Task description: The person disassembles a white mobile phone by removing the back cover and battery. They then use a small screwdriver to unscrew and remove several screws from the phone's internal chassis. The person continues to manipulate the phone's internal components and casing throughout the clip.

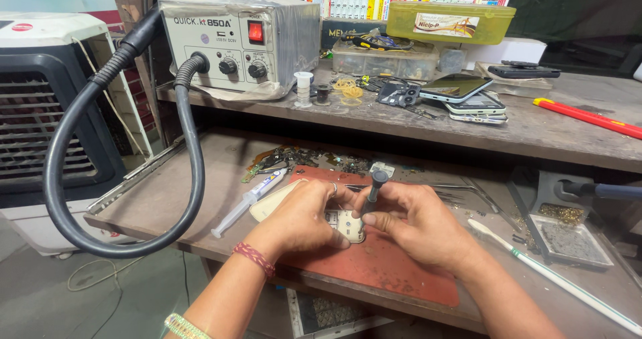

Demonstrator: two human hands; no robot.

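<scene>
Head view, from the left: a ribbed black hose [67,172] loops off the left edge of the worn wooden table [174,192], and a clear plastic syringe [246,201] lies slanted just left of a smooth reddish-brown mat [394,265] that reaches the table's front edge. On that mat the left hand [297,220] is closed on a small pale, rounded-corner phone part [346,225], pinning it flat, while the right hand [418,222] grips a slim dark screwdriver [374,190] standing nearly upright on the part. Right of the hands lie thin metal tweezers [461,192], a long white toothbrush [555,279] and a shallow grey tray [572,242] near the right edge, with bare mat only in front of the wrists.
</scene>
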